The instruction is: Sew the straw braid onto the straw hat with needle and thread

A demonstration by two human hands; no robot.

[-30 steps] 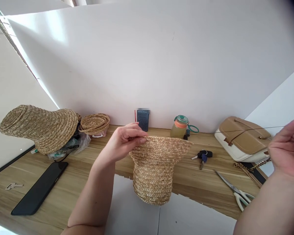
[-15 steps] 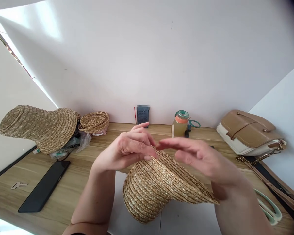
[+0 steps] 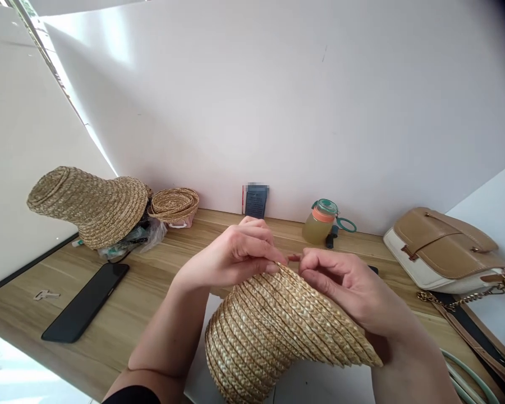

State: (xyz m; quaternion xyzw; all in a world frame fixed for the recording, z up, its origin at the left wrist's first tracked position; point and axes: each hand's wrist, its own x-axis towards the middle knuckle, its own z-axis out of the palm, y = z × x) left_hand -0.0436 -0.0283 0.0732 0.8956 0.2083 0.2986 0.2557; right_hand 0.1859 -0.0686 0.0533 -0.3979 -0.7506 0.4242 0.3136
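- Right now, in the head view, the straw hat (image 3: 273,331) sits low in the middle, held over the near edge of the counter (image 3: 122,314), with its crown toward the person and its brim flaring up and away to the right.
- Both hands meet at the top edge of the brim, so the spot being worked lies right at the fingertips of both, neither one nearer than the other.
- The left hand (image 3: 235,255) comes in from the left, its fingers pressed together and pinched on the brim edge.
- The right hand (image 3: 345,283) comes in from the right, thumb and forefinger closed in a small pinch just beside the left fingertips; what it grips there is too fine to tell.
- The hat's long axis runs from the crown at lower left to the brim edge at upper right.
- Its surface is coiled braid, ribbed, dry and stiff-looking, pale gold.
- On the counter's far left a second straw hat (image 3: 88,205) lies tipped on its side over a plastic bag, with a coil of braid (image 3: 174,203) just beside it.
- A black phone (image 3: 86,301) lies flat on the wood-grain top, a small key (image 3: 46,294) near it.
- Against the wall stand a dark box (image 3: 256,202) and a bottle (image 3: 320,221); a tan-and-white handbag (image 3: 444,249) rests at the right.
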